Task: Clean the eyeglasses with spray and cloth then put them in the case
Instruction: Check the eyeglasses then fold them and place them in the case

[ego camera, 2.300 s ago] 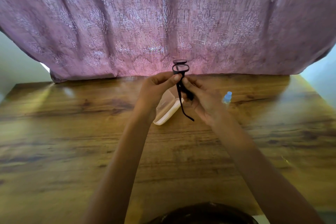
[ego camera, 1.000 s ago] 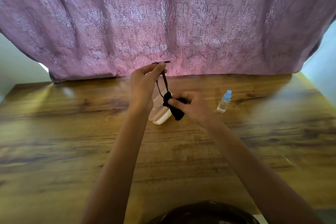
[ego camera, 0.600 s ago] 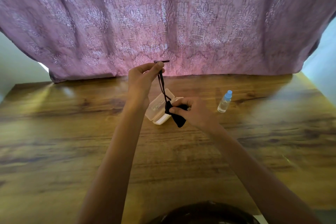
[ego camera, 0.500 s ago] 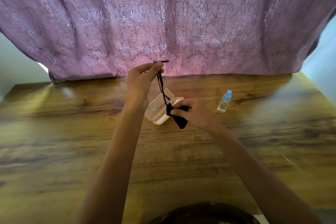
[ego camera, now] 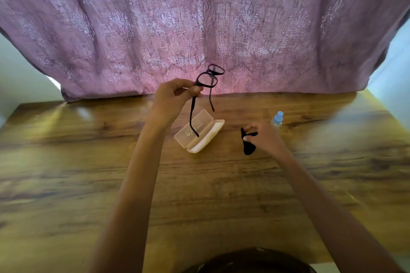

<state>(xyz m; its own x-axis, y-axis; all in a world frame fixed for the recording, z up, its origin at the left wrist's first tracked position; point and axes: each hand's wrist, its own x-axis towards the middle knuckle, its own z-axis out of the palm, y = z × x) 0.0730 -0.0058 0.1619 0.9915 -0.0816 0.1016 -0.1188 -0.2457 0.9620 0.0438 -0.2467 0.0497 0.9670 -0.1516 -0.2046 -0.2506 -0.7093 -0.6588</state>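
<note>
My left hand (ego camera: 172,97) pinches the black-framed eyeglasses (ego camera: 207,81) at one hinge and holds them up above the table, both arms unfolded and hanging down. Below them an open cream plastic case (ego camera: 200,134) lies on the wooden table (ego camera: 88,162). To the right of the case, my right hand (ego camera: 264,137) grips a small black cloth (ego camera: 247,146) low over the table. Just behind that hand stands a small clear spray bottle (ego camera: 277,118) with a blue cap.
A mauve patterned curtain (ego camera: 199,29) hangs along the table's far edge. Pale wall shows at both far corners. A dark rounded shape (ego camera: 250,261) lies at the bottom edge of the view.
My right hand has let go of the glasses' arm and moved right and down with the cloth. My left hand has turned the glasses so both lenses show.
</note>
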